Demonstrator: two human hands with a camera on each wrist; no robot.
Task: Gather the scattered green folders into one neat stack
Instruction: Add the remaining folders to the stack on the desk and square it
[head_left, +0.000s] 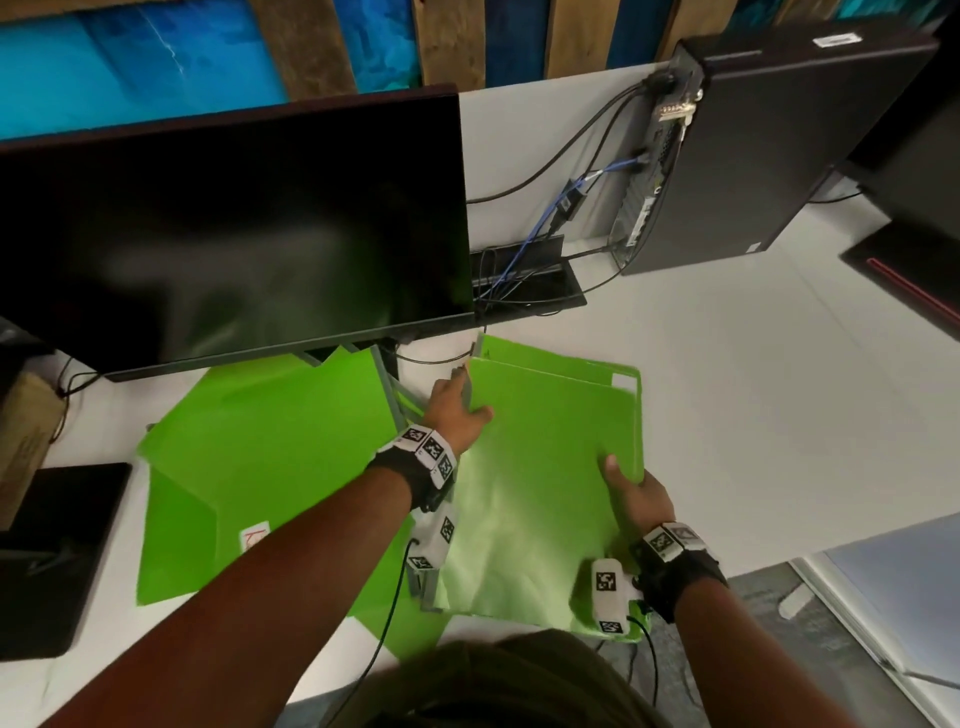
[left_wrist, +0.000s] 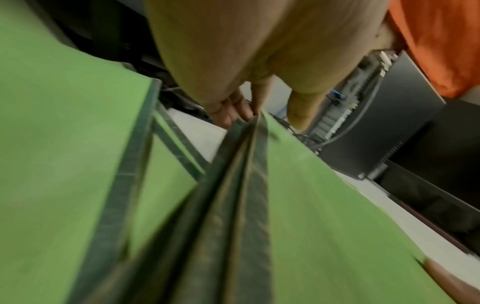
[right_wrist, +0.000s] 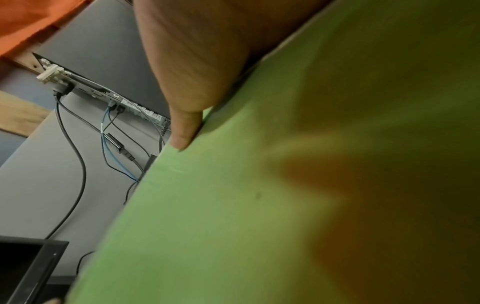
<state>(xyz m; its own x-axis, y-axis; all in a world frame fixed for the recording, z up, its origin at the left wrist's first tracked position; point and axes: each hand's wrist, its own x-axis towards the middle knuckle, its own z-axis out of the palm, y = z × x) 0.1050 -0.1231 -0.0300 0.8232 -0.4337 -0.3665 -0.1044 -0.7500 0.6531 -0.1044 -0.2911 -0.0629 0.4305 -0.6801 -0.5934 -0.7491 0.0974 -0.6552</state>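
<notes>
A pile of green folders (head_left: 540, 467) is held between both hands over the white desk (head_left: 727, 415). My left hand (head_left: 460, 410) grips the pile's left spine edge, thumb on top; the left wrist view shows its fingers (left_wrist: 233, 111) under the grey spines (left_wrist: 233, 195). My right hand (head_left: 631, 493) holds the right edge, thumb lying on the top cover (right_wrist: 233, 205). More green folders (head_left: 249, 457) lie spread on the desk to the left, one with a white label (head_left: 255, 538), partly under the monitor.
A black monitor (head_left: 234, 234) stands at the back left, its stand legs (head_left: 389, 379) among the folders. A black computer tower (head_left: 769, 156) with cables (head_left: 545, 228) sits at the back right. A black pad (head_left: 52, 556) lies at the left edge.
</notes>
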